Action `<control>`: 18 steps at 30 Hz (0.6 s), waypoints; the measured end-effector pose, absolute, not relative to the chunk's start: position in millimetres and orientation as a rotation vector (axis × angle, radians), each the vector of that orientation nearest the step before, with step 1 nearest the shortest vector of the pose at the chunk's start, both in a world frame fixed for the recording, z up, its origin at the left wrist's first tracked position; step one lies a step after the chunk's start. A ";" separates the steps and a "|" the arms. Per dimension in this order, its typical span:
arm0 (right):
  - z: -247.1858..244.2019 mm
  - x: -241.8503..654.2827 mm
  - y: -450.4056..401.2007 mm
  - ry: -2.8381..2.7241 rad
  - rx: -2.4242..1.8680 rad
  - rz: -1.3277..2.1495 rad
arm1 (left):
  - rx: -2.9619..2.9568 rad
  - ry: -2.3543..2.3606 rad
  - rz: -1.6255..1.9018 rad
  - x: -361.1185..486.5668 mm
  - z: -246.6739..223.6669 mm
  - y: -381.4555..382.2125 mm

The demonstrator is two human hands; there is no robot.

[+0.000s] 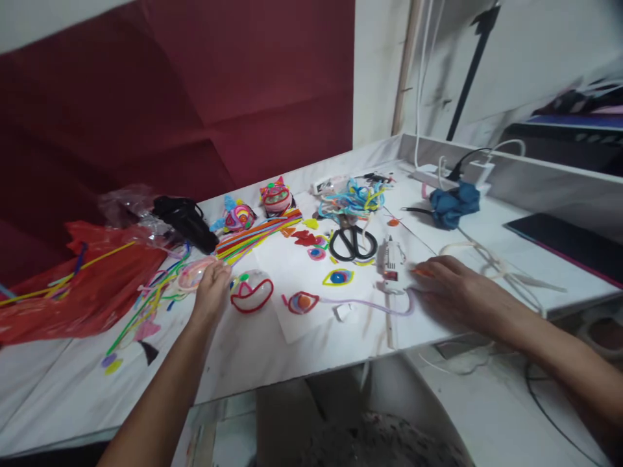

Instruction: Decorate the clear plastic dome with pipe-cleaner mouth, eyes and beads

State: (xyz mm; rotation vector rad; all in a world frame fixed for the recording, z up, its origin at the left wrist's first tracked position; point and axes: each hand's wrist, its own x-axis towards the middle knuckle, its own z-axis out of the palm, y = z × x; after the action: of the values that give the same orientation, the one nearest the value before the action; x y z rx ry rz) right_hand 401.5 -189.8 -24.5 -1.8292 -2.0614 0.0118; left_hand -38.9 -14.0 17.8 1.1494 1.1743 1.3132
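Left hand [211, 288]: fingers curled beside a clear domed piece [192, 275]; whether they pinch it cannot be told. Just right lies a clear piece edged in red [252, 296], on the table [233, 373]. The step appears to be placing or sorting parts, with 2 eye shapes laid out — the red-rimmed eye [302, 302] with an orange centre, the yellow-rimmed eye [338, 277] blue inside. Both look neatly outlined, soft-edged. Right hand [450, 285]: fingers loosely together near the white tool [390, 256], grip unclear — any next lift calls for a light pinch, clear of the lilac strand [367, 306].
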 end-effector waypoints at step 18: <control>-31.3 438.1 -172.0 -1.920 -1.876 -0.157 | 2.306 0.850 0.748 113.1 0.2 -111.1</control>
State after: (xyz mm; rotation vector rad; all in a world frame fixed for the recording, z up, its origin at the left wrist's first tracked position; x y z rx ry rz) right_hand 438.1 -172.0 -31.3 -1.8757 -1.9195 -0.1569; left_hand 113.1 -111.1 0.2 2.3062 0.8500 0.7478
